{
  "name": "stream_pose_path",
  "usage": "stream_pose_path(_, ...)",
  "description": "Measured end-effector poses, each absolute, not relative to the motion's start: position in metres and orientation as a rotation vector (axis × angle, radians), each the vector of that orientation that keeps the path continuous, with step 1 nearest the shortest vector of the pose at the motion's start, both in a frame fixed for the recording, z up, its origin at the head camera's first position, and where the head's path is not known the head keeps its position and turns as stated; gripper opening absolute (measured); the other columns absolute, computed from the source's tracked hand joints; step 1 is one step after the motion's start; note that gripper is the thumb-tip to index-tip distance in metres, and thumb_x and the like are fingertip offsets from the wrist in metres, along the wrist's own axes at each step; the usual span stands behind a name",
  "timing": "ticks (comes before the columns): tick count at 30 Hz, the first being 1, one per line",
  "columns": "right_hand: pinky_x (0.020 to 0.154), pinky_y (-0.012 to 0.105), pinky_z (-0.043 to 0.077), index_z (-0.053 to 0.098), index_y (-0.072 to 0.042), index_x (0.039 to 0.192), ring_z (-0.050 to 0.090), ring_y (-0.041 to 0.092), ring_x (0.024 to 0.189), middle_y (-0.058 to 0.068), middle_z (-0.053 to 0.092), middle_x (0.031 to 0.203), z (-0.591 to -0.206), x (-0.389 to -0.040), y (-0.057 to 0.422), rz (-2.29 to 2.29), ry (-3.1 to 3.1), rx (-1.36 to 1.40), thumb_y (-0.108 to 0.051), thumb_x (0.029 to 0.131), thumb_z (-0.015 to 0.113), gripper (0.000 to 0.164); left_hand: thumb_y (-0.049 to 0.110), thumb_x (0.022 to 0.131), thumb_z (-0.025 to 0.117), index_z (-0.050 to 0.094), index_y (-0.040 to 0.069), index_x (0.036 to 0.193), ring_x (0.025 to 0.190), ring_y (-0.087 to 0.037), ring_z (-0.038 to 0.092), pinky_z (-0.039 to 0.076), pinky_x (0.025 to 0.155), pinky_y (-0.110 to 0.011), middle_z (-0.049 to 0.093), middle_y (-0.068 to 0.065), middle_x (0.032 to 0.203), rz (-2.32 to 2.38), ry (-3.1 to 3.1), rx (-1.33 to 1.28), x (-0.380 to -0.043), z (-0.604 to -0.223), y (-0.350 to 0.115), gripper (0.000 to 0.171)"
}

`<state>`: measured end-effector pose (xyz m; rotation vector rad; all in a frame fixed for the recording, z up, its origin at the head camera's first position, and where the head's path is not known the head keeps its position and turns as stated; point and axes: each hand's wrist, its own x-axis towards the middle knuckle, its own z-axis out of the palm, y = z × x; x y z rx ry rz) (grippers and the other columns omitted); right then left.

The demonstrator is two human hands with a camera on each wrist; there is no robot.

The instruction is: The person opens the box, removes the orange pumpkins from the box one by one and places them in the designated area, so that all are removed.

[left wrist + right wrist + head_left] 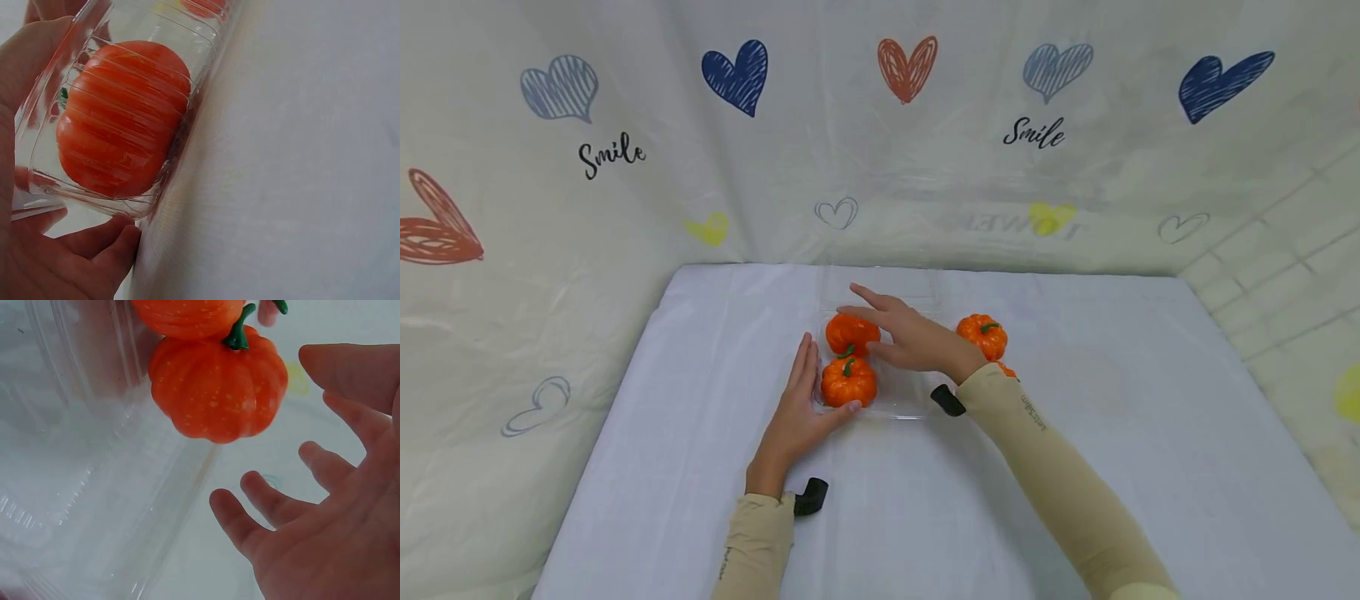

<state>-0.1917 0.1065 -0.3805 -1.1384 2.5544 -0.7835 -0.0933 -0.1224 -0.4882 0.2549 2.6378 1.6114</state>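
Two small orange pumpkins with green stems sit in the left part of a clear plastic container (904,415). The front pumpkin (848,383) stands upright; the rear pumpkin (850,332) is partly covered by my right hand (904,333). That hand hovers over it with fingers spread, and the right wrist view shows a gap between fingers and pumpkin (219,387). My left hand (797,417) rests straight fingers along the container's left wall, its thumb at the front edge. Through the ribbed wall, the left wrist view shows one pumpkin (125,119).
Right of the container, another pumpkin (982,336) lies on the white-covered table (1112,467). A further pumpkin (1007,372) is mostly hidden behind my right forearm. The container's clear lid (880,285) lies back toward the heart-printed curtain (925,167).
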Motion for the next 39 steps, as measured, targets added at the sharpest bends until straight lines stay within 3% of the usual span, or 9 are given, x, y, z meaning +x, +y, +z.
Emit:
stream_pose_path(12,0.124,0.052,0.034,0.053,-0.012,0.16,0.027,0.038,0.158,0.009,0.027,0.175,-0.39,-0.196,0.089,-0.643,2.506,-1.073,-0.003,0.104,0.066,0.058,0.056,0.09,0.082,0.012,0.007,0.172,0.164,-0.022,0.012,0.027,0.125,-0.053,-0.002,0.012,0.178,1.612,2.651,0.277,-0.094,-0.487,-0.122,0.119)
stream_pose_path(22,0.123,0.048,0.036,0.06,-0.012,0.154,0.039,0.035,0.153,0.012,0.042,0.168,-0.395,-0.194,0.086,-0.615,2.637,-1.093,0.002,0.102,0.067,0.054,0.057,0.09,0.081,0.011,0.008,0.173,0.163,-0.022,0.013,0.027,0.125,-0.052,-0.003,0.011,0.178,1.624,2.642,0.281,-0.093,-0.486,-0.121,0.119)
stream_pose_path(39,0.119,0.044,0.042,0.058,-0.013,0.156,0.048,0.033,0.149,0.012,0.047,0.164,-0.389,-0.188,0.096,-0.729,2.691,-1.082,0.005,0.102,0.064,0.057,0.06,0.089,0.081,0.012,0.009,0.173,0.163,-0.02,0.017,0.027,0.125,-0.05,-0.001,0.009,0.179,1.64,2.639,0.274,-0.091,-0.487,-0.121,0.12)
